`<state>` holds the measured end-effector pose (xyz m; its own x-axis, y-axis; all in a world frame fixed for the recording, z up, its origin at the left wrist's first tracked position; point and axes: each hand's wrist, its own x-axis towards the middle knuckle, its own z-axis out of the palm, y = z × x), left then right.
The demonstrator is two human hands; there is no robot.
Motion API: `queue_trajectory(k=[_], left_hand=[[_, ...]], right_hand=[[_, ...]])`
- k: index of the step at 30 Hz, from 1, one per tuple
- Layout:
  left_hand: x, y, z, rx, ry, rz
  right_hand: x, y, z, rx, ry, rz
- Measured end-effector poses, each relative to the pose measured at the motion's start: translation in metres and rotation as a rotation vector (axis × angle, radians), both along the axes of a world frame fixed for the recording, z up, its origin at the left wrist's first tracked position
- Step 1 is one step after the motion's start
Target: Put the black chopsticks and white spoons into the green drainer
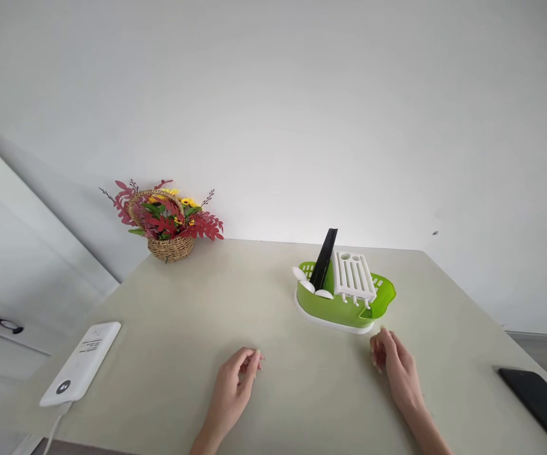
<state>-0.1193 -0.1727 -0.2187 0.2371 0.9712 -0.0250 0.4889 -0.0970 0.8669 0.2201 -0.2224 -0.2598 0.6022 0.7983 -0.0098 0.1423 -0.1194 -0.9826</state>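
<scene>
By the white wall [278, 126], our pale table [183, 316] holds a basket [172, 249] of flowers [188, 202]. A green box [330, 309] with black sticks [324, 260] and white spoons [299, 273] sits near our right hand [397, 365]. That hand and our left hand [234, 380] curl loosely closed.

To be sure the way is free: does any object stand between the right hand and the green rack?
No visible object stands between the right hand and the green rack. The hand is close to its right end; I cannot tell whether they touch.
</scene>
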Motion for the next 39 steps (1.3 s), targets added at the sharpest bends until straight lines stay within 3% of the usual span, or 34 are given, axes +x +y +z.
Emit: queue_trajectory(k=[4, 7, 10, 17, 21, 32, 39], left_hand=[[0.001, -0.001, 0.000, 0.026, 0.035, -0.005], [0.001, 0.000, -0.002, 0.050, 0.057, -0.014], [0.000, 0.001, -0.005, 0.079, 0.078, -0.012], [0.000, 0.002, -0.004, 0.108, 0.078, -0.004], [0.001, 0.002, -0.002, 0.107, 0.078, 0.005], [-0.002, 0.002, -0.011, 0.101, 0.093, -0.036], [-0.002, 0.002, -0.012, 0.101, 0.091, -0.038]], right_hand=[[-0.005, -0.001, -0.004, 0.157, -0.427, -0.247], [-0.008, 0.002, -0.004, 0.146, -0.704, -0.110], [-0.009, 0.012, -0.003, 0.117, -0.796, 0.041], [0.001, 0.033, 0.000, 0.030, -0.840, 0.013], [0.030, 0.039, -0.004, 0.027, -0.873, 0.059], [0.146, 0.052, -0.013, 0.003, -0.839, 0.075], [0.197, 0.049, -0.015, -0.047, -0.803, 0.087]])
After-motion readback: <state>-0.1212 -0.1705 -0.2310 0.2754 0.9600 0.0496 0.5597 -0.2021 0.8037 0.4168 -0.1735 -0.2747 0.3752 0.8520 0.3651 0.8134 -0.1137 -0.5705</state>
